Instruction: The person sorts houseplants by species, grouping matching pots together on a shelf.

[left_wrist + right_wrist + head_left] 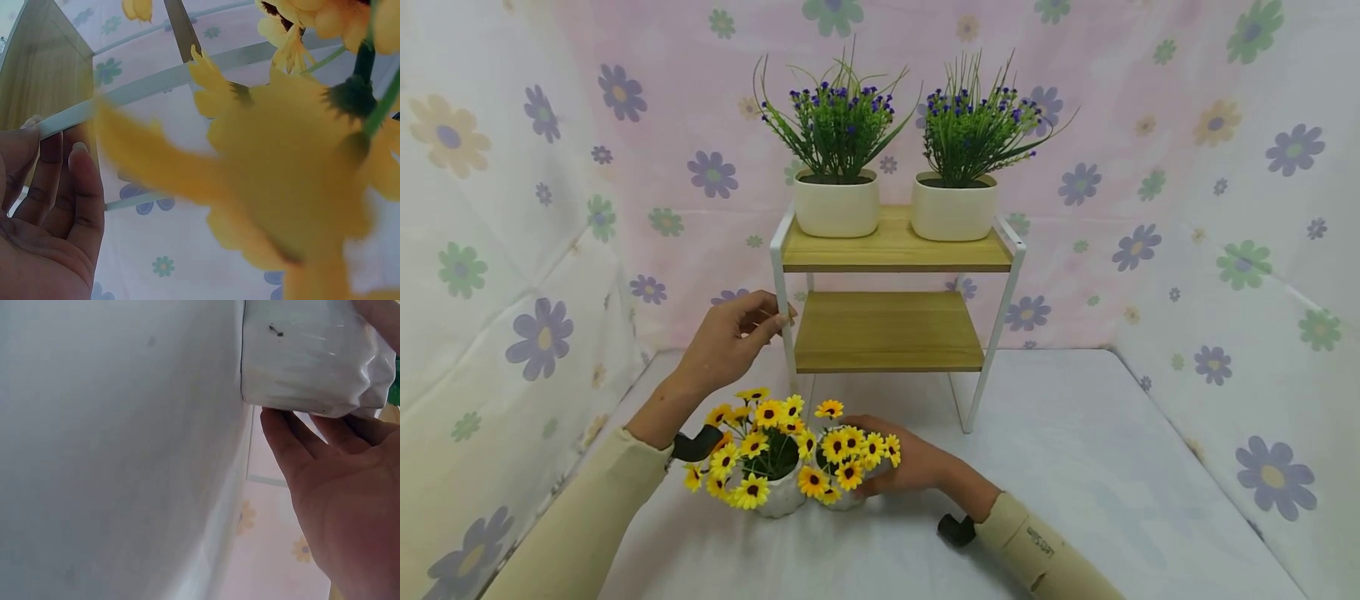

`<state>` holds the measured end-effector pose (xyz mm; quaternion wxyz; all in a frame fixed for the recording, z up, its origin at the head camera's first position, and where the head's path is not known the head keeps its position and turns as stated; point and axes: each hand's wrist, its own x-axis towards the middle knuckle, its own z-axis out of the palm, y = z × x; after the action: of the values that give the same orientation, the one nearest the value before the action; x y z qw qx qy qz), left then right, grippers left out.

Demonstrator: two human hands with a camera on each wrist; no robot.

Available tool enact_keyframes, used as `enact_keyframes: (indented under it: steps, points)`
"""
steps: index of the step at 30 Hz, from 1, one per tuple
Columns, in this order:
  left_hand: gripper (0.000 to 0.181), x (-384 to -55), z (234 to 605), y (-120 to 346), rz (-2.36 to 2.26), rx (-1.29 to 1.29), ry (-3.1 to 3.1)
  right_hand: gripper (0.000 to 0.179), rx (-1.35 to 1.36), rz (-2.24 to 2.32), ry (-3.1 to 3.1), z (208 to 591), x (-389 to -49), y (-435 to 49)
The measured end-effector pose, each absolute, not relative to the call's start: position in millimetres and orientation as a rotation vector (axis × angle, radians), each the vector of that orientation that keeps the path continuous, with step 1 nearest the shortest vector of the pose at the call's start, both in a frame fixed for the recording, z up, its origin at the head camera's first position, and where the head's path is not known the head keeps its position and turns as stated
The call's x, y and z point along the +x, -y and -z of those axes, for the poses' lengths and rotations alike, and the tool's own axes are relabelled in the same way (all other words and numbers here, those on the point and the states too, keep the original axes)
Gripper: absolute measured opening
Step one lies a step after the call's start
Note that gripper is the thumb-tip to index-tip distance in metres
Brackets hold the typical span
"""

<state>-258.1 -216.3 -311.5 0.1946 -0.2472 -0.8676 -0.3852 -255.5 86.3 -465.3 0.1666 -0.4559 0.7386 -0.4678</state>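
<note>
— "Your left hand (724, 340), at nine o'clock in the head view?"
— "Pinching the left post (780, 292) of the two-tier shelf (891, 333); your right hand (910, 458), apart, clasps the right daisy pot (842, 502) at six o'clock; the left daisy pot (784, 498) stands just beside it at seven."

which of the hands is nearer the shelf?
Left. The left hand pinches the shelf by its left front leg; the right hand is in front of it, holding the right yellow-flower pot.
</note>
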Motion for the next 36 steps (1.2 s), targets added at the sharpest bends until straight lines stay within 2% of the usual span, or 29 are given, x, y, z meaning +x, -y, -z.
enact_keyframes:
  steps: [19,36]
  points:
    - [0.019,-258.3,311.5,215.2,1.077,-0.681,2.431,0.083,-1.315,1.342,-2.126,471.1,-262.6,-85.7]
    - [0.017,-259.7,311.9,216.4,1.092,-0.702,2.415,0.084,-1.336,1.333,-2.162,454.8,-260.7,-94.3]
